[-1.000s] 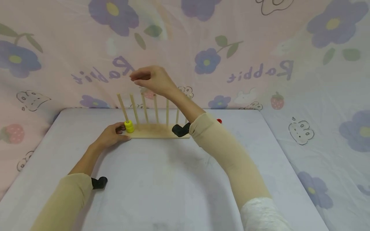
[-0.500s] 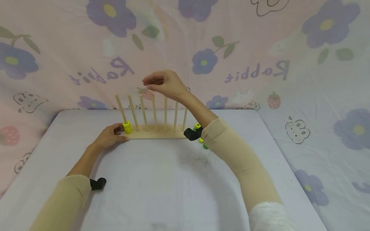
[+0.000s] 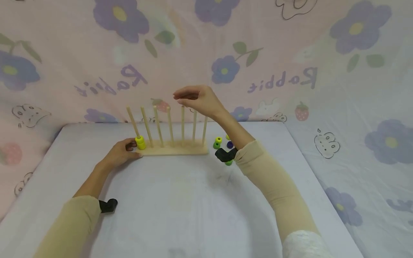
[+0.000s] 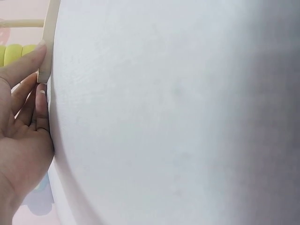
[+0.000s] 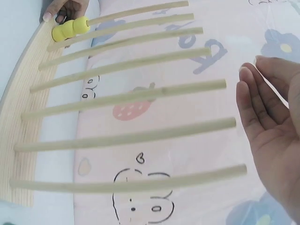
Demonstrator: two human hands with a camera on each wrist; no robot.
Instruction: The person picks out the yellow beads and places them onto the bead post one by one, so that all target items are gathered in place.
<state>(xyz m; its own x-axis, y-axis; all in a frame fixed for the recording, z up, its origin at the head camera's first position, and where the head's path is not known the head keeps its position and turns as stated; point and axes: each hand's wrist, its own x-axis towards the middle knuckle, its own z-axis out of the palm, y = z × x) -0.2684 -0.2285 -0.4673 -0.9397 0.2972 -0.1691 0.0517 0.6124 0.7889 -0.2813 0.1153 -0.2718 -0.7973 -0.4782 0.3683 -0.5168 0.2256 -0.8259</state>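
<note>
A pale wooden peg rack (image 3: pixel 175 149) with several upright pegs stands toward the back of the table. Three yellow beads (image 5: pixel 70 29) are stacked at the foot of its leftmost peg. My left hand (image 3: pixel 120 153) holds the rack's left end, thumb on the base and fingers bent around the end, as the left wrist view (image 4: pixel 26 136) shows close up. Above the pegs, my right hand (image 3: pixel 201 100) is raised with its fingers loosely bent and nothing in them. In the right wrist view the right hand (image 5: pixel 274 108) is beside the peg tips.
Right of the rack lie loose beads: a yellow bead (image 3: pixel 218 139), a green bead (image 3: pixel 216 146), a dark blue bead (image 3: pixel 230 144) and others partly hidden by the right forearm. A white cloth covers the table (image 3: pixel 161 200). A patterned curtain (image 3: pixel 274 43) hangs behind.
My right hand has moved right and slightly down, from above the left pegs to over the right part of the rack. Loose beads have come into sight. The left hand keeps its hold.
</note>
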